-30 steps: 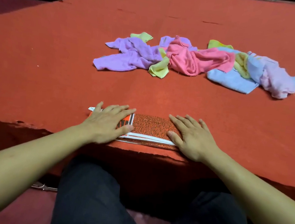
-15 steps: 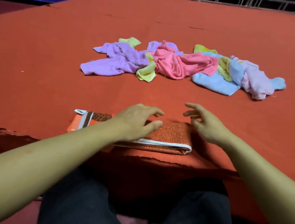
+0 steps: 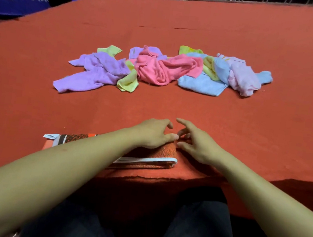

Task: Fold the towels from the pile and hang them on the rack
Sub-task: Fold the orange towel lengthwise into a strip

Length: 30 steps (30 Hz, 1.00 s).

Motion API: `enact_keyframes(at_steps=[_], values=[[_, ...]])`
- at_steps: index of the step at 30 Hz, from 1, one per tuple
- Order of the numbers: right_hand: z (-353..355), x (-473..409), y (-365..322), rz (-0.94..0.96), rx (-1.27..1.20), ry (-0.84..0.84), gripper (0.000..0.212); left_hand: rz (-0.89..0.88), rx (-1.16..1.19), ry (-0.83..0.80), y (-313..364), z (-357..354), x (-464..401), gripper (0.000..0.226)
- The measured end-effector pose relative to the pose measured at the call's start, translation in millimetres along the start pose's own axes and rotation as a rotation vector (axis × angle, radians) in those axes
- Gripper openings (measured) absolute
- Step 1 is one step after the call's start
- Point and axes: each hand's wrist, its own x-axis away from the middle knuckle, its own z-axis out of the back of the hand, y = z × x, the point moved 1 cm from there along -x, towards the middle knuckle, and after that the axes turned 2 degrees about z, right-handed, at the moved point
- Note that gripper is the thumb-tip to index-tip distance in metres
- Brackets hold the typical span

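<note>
A folded orange towel [image 3: 143,160] lies at the near edge of the red counter [image 3: 230,115]. The left hand [image 3: 152,134] rests on its right end, fingers loosely curled; the right hand [image 3: 197,142] hovers just beside, fingers relaxed, grasping nothing. The towel pile [image 3: 163,70] lies farther back.

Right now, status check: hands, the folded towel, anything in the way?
Left hand resting on orange towel, folded at near edge. Right hand open beside its right end. Towel pile beyond, untouched. Nothing in the way.
</note>
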Motion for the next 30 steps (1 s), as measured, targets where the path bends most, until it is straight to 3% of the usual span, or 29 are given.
enact_keyframes(at_steps=[3, 7, 12, 17, 20, 24, 30], values=[[-1, -6, -17, 0.041, -0.125, 0.022, 0.075, -0.027, 0.270, 0.055, -6, 8, 8, 0.051], [9, -31, -55, 0.109, -0.327, 0.002, 0.078, -0.047, 0.541, 0.255, -25, 40, 43, 0.045], [24, -73, -147, 0.315, -0.555, -0.187, 0.072, -0.091, 0.767, 0.500, -48, 102, 119, 0.041], [26, -109, -250, 0.495, -0.676, -0.387, 0.054, -0.097, 0.845, 0.747, -64, 162, 200, 0.044], [17, -128, -310, 0.567, -0.760, -0.435, 0.053, -0.060, 0.844, 0.885, -75, 190, 247, 0.039], [-4, -143, -385, 0.614, -0.893, -0.617, 0.055, 0.016, 0.863, 1.031, -90, 213, 309, 0.041], [-44, -137, -455, 0.640, -0.765, -0.868, 0.035, 0.221, 0.820, 1.125, -105, 209, 392, 0.042]])
